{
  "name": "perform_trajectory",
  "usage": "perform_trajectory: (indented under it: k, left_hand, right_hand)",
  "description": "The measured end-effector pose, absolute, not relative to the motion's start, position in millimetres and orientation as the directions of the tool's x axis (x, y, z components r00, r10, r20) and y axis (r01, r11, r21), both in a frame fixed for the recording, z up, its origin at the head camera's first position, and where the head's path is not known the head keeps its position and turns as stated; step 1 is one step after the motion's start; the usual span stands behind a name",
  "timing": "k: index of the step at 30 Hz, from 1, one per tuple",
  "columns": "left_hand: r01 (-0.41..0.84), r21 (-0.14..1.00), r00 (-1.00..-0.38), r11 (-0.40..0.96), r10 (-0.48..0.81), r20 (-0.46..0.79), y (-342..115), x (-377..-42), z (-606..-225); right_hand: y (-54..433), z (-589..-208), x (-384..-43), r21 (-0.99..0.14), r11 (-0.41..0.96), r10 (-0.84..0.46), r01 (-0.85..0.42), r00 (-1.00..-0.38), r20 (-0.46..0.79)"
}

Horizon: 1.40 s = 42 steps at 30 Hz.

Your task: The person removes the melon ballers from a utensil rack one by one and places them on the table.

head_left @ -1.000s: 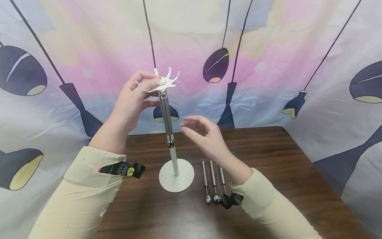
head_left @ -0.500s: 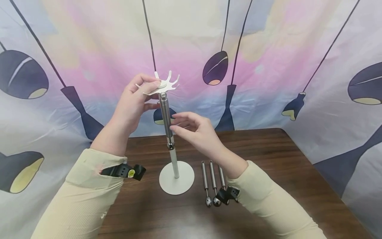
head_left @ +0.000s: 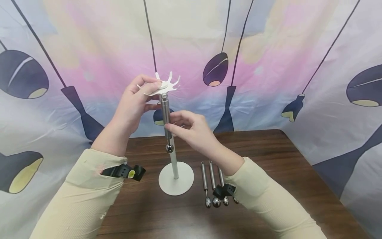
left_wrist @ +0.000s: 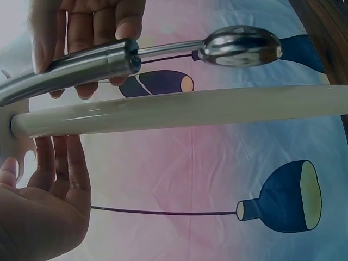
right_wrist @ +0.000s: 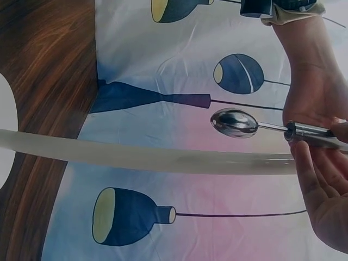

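A white utensil stand has a round base (head_left: 176, 186), an upright post (left_wrist: 217, 109) and a hooked top (head_left: 167, 87). My left hand (head_left: 129, 103) grips the edge of that top, thumb above and fingers below. From a front hook hangs a steel melon baller (head_left: 165, 111), its oval scoop (left_wrist: 239, 46) pointing down in front of the post. My right hand (head_left: 194, 129) pinches its handle from the right, with the thumb in front and the fingers partly hidden behind. The left wrist view shows the melon baller apart from the post.
Several steel scoops (head_left: 206, 181) lie side by side on the dark wooden table (head_left: 256, 186), right of the base and partly under my right wrist. A printed cloth (head_left: 256, 59) hangs behind the table.
My right hand has moved left onto the melon baller's handle and now pinches it. The scoop end has shifted slightly left. My left hand stays on the hooked top.
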<state>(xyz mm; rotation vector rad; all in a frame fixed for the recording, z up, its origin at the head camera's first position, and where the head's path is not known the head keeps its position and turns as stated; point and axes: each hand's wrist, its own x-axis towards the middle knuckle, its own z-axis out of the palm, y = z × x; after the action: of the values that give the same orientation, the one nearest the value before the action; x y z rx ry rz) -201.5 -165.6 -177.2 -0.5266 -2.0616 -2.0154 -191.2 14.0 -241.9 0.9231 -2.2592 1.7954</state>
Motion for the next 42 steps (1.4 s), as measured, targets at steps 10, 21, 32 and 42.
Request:
perform_trajectory:
  k: [10, 21, 32, 42]
  left_hand:
    - [0.391, 0.92, -0.915, 0.019, 0.111, 0.387, -164, -200, -179]
    - [0.393, 0.919, -0.914, 0.022, 0.117, 0.388, -165, -200, -179]
    - [0.389, 0.919, -0.918, 0.062, 0.108, 0.381, -165, -199, -178]
    - [0.386, 0.922, -0.919, 0.042, 0.102, 0.38, -166, -199, -177]
  right_hand:
    - [18, -241, -185, -0.819, 0.1, -0.381, -0.566, -0.782, 0.494]
    - [24, -234, -175, -0.793, 0.102, -0.359, -0.601, -0.765, 0.534]
    - [42, -233, -165, -0.824, 0.076, -0.29, -0.562, -0.803, 0.521]
    - [63, -240, -157, -0.845, 0.04, -0.247, -0.534, -0.824, 0.509]
